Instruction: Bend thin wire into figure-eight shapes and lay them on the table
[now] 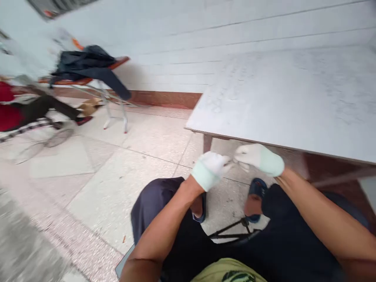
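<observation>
My left hand (210,167) wears a white glove with a pale mint cuff, its fingers drawn together in a pinch. Facing it, my right hand (253,154) is gloved the same way, and its fingers are closed too. The fingertips nearly meet in front of the table's near edge, above the floor between my knees. Whatever small thing they may hold is too blurred to name. The white table (273,105) lies just beyond my hands. Rows of small, thin, faint pieces (219,102) are spread over its left part, with more pieces (346,94) at the right.
To the left, dark clothing (85,64) is draped over a red-topped folding table (120,62). A person's leg (55,105) stretches out at the far left. A black stand's legs (232,233) are on the floor between my feet. A white wall (164,43) runs behind.
</observation>
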Demonstrator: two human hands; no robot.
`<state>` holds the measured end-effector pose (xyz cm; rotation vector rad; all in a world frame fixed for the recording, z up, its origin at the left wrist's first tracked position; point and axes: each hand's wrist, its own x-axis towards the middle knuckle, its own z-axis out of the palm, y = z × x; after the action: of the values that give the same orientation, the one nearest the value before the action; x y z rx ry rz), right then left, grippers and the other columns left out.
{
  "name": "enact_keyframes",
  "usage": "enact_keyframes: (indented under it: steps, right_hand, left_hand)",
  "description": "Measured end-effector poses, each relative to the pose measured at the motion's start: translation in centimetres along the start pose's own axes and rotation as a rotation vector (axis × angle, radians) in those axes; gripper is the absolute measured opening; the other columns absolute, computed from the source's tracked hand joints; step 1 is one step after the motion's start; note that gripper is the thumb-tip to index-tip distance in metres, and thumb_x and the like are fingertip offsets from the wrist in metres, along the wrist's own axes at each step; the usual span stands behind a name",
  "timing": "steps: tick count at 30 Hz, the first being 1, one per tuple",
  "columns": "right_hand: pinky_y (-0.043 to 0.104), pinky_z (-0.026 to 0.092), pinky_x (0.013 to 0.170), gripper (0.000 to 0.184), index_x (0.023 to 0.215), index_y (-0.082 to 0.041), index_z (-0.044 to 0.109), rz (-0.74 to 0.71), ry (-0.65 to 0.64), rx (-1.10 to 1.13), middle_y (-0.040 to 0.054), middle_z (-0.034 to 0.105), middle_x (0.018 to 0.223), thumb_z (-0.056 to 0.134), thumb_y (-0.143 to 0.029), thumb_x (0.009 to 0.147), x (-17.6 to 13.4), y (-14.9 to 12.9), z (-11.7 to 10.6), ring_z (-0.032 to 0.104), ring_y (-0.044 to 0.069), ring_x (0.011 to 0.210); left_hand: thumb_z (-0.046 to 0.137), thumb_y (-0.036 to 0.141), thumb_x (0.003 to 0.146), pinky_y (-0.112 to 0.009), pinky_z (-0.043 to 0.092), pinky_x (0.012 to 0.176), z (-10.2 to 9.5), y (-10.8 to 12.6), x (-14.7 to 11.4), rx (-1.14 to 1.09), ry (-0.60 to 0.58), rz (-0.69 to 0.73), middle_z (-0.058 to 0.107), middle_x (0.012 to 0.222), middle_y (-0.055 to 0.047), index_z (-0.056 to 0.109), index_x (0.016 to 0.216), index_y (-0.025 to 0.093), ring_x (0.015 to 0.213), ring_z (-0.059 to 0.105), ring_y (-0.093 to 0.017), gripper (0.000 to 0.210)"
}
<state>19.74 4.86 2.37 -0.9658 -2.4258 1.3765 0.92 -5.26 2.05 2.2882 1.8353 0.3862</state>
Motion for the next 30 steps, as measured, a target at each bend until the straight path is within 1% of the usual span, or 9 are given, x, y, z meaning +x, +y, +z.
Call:
enact_keyframes:
  steps: [1,4,7,11,14,19,23,26,30]
  right_hand:
    - [0.028,0.045,0.072,0.041,0.060,-0.023,0.058,0.005,-0.006,0.060,-0.0031,0.062,0.055,0.057,-0.047,0.094,0.3,0.0,-0.1,0.059,0.014,0.060]
    - [0.026,0.049,0.075,0.032,0.066,-0.022,0.063,0.010,-0.025,0.238,-0.0055,0.062,0.054,0.063,-0.040,0.092,1.4,1.1,-0.3,0.061,0.013,0.061]
    - [0.026,0.051,0.072,0.039,0.070,-0.020,0.068,-0.013,-0.031,0.396,-0.0050,0.063,0.052,0.065,-0.049,0.096,1.7,1.7,-0.3,0.060,0.012,0.057]
    - [0.025,0.046,0.055,0.056,0.082,-0.016,0.077,-0.006,-0.076,0.551,-0.0011,0.067,0.055,0.059,-0.067,0.099,1.4,1.4,-0.3,0.057,0.011,0.047]
    - [0.025,0.044,0.048,0.061,0.088,-0.014,0.079,0.015,-0.052,0.616,0.0033,0.074,0.065,0.060,-0.072,0.097,1.6,1.5,-0.4,0.057,0.011,0.044]
    - [0.024,0.051,0.052,0.053,0.087,-0.015,0.077,-0.005,0.027,0.528,0.0037,0.078,0.073,0.070,-0.067,0.093,2.1,2.1,-0.3,0.063,0.011,0.051]
    - [0.022,0.055,0.062,0.029,0.077,-0.018,0.075,-0.058,0.000,0.342,-0.0011,0.077,0.073,0.078,-0.045,0.089,2.1,2.4,-0.3,0.070,0.011,0.064]
    - [0.021,0.054,0.065,0.018,0.077,-0.019,0.077,-0.075,-0.010,0.274,-0.0041,0.075,0.070,0.072,-0.032,0.089,1.9,2.1,-0.2,0.070,0.010,0.066]
    - [0.022,0.053,0.067,0.020,0.079,-0.020,0.077,-0.044,0.006,0.250,-0.0050,0.074,0.068,0.065,-0.029,0.092,1.4,1.3,-0.4,0.067,0.010,0.064]
  left_hand:
    - [0.053,0.044,0.109,-0.036,0.052,0.077,0.3,-0.3,0.2,0.011,0.005,0.006,0.080,0.086,-0.013,0.085,0.100,0.019,0.085,0.075,-0.028,0.042]
    - [0.051,0.044,0.109,-0.035,0.051,0.075,0.7,-1.2,1.2,0.182,0.015,-0.036,0.080,0.084,-0.011,0.085,0.102,0.024,0.084,0.074,-0.028,0.040]
    - [0.052,0.036,0.108,-0.033,0.052,0.075,0.4,-1.5,1.7,0.139,-0.068,0.060,0.081,0.085,-0.007,0.084,0.094,0.025,0.083,0.074,-0.025,0.037]
    - [0.052,0.033,0.106,-0.031,0.054,0.081,0.3,-1.6,1.5,0.025,-0.063,0.102,0.082,0.090,-0.004,0.083,0.091,0.027,0.086,0.075,-0.022,0.035]
    - [0.055,0.036,0.105,-0.031,0.055,0.084,0.7,-2.0,1.4,-0.015,-0.068,0.085,0.083,0.093,-0.004,0.085,0.097,0.029,0.091,0.075,-0.023,0.032]
    - [0.056,0.036,0.104,-0.032,0.057,0.085,0.8,-2.3,1.4,-0.044,-0.091,0.067,0.084,0.097,-0.003,0.086,0.101,0.030,0.091,0.076,-0.023,0.031]
    - [0.056,0.036,0.104,-0.032,0.057,0.090,0.9,-2.4,1.3,-0.093,-0.054,0.046,0.084,0.100,-0.002,0.086,0.102,0.033,0.095,0.076,-0.022,0.030]
    - [0.058,0.037,0.102,-0.033,0.056,0.090,1.0,-2.4,1.3,-0.081,-0.073,0.029,0.085,0.099,-0.003,0.087,0.102,0.032,0.095,0.076,-0.024,0.029]
    - [0.060,0.040,0.100,-0.031,0.055,0.087,1.0,-1.9,1.2,-0.158,-0.072,-0.099,0.085,0.098,0.000,0.087,0.098,0.032,0.094,0.076,-0.023,0.028]
